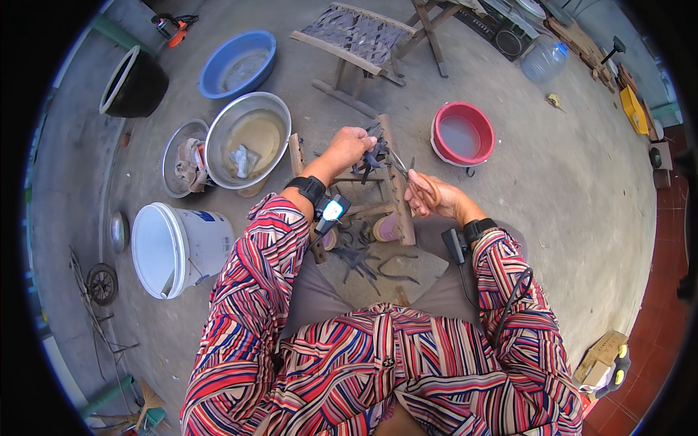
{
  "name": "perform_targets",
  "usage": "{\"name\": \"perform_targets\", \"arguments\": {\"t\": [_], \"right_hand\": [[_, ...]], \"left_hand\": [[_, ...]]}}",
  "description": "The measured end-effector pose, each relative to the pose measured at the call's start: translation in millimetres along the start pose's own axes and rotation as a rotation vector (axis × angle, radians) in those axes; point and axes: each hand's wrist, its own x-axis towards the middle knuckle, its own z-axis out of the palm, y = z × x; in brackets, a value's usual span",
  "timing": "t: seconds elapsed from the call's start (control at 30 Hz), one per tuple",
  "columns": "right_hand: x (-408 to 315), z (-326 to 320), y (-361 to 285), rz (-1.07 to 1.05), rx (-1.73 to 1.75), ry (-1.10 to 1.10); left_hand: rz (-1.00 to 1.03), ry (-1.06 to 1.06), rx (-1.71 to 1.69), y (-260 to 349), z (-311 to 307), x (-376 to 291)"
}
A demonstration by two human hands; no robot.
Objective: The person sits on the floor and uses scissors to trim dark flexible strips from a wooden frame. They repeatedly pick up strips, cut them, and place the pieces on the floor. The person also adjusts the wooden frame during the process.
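Observation:
A pair of scissors [425,191] with orange-brown handle loops is held in my right hand [441,197]. Their blades point up and left towards a bunch of dark fabric-like strips [373,158]. My left hand [349,146] pinches these strips near the far end of a wooden stool frame's rail [397,185]. Small dark stubs stick out along this rail. The frame stands between my legs, and its other rail [297,155] is partly behind my left forearm. Loose dark strips [357,261] lie on the concrete floor below. Whether the blades touch a strip, I cannot tell.
A folding stool [357,35] with a woven dark seat stands ahead. To the left are a metal basin [278,109] of cloudy water, a blue basin [262,79] and a white bucket [204,245]. A red bucket [488,128] of water stands to the right.

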Motion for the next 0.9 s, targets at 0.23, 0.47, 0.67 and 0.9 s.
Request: {"name": "perform_targets", "arguments": {"t": [0.23, 0.47, 0.67, 0.9], "right_hand": [[20, -9, -2, 0.047, 0.005, -0.024], [32, -15, -14, 0.077, 0.107, -0.084], [32, -10, -11, 0.01, 0.119, -0.064], [27, 11, -9, 0.043, 0.11, -0.001]], "left_hand": [[0.216, -0.08, 0.618, 19, 9, -36], [0.216, -0.155, 0.906, 41, 27, -59], [0.369, -0.16, 0.981, 42, 42, -71], [0.375, -0.227, 0.947, 53, 38, -72]]}}
